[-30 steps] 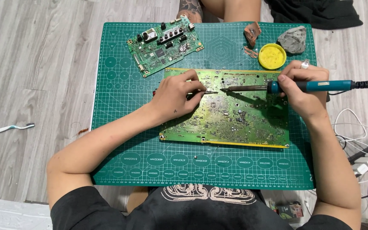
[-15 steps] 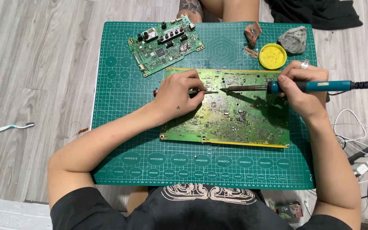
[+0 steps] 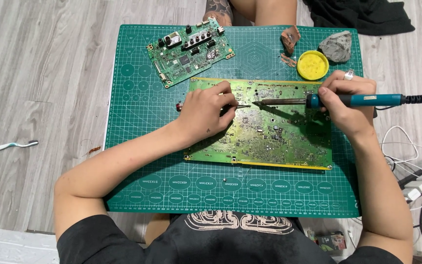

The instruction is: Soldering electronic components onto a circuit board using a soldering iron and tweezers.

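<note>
A large green circuit board (image 3: 279,137) lies solder side up on a green cutting mat (image 3: 137,122). My right hand (image 3: 348,105) grips a teal-handled soldering iron (image 3: 362,100), its metal tip reaching left over the board's upper middle. My left hand (image 3: 206,115) rests on the board's left part and pinches a thin metal tool (image 3: 242,106), perhaps tweezers, pointing right. The two tips sit close together, a small gap between them.
A smaller circuit board (image 3: 189,51) lies at the mat's top left. A yellow round tin (image 3: 312,65), a grey lump (image 3: 336,46) and a brown piece (image 3: 289,38) sit top right. A toothbrush (image 3: 13,145) lies on the floor left. Cables and a power strip (image 3: 418,183) run along the right.
</note>
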